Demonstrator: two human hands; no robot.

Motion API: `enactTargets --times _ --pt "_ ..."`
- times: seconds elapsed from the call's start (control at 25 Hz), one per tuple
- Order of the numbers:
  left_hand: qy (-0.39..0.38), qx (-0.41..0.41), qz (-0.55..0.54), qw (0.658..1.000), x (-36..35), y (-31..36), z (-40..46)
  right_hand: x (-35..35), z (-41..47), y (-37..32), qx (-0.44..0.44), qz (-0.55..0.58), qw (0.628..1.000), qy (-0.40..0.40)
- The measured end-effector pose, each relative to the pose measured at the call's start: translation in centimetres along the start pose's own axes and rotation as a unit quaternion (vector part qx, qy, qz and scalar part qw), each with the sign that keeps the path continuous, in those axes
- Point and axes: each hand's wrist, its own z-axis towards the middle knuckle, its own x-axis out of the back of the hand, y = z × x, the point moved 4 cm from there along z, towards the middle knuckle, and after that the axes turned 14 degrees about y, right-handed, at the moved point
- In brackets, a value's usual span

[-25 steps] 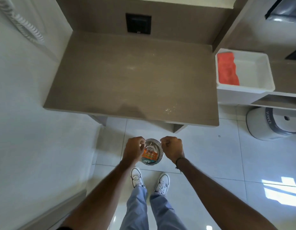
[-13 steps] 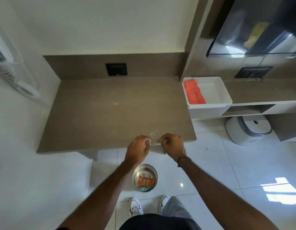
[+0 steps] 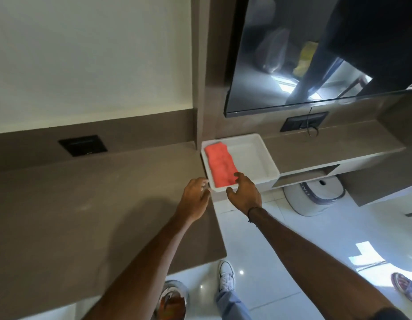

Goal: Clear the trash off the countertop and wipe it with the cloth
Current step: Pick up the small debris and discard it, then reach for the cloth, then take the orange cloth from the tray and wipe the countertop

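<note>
A folded coral-red cloth [image 3: 220,164] lies in the left part of a white tray [image 3: 258,158] to the right of the brown countertop [image 3: 96,204]. My right hand [image 3: 245,192] is open at the tray's near edge, its fingertips touching the cloth's near end. Open and empty, my left hand [image 3: 195,197] hovers over the countertop's right edge, just left of the tray's near corner. A metal bin [image 3: 171,301] with an orange wrapper inside stands on the floor near my feet, partly hidden by my left arm.
A dark wall screen [image 3: 315,54] hangs above a lower shelf [image 3: 327,148] at the right. Beneath that shelf a white round appliance [image 3: 315,195] sits on the floor. A black socket plate [image 3: 82,145] is on the back panel. Someone else's shoe [image 3: 406,286] shows at far right.
Both hands rose from the bin on the floor, passed the countertop's front edge closed, then moved right and opened at the tray. My view swung up and right.
</note>
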Motion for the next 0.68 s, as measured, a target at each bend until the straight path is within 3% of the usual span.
enactTargets --times 0.12,0.36,0.52,0.68 --pt "-0.022 0.084 -0.026 0.996 -7.0 2.1 7.2 -2.0 8.8 3.2 -0.058 0.033 0.997 -0.042" --pt "-0.098 0.165 0.083 0.978 -15.3 0.9 13.3 -7.6 16.9 7.5 -0.131 0.023 0.984 -0.119" --pt "-0.011 0.221 0.088 0.971 -17.0 0.7 14.4 -9.6 19.1 7.5 -0.198 0.103 0.964 -0.144" --pt "-0.014 0.252 0.020 0.967 -16.1 1.0 13.7 -10.3 19.0 6.8 -0.308 0.226 0.905 -0.190"
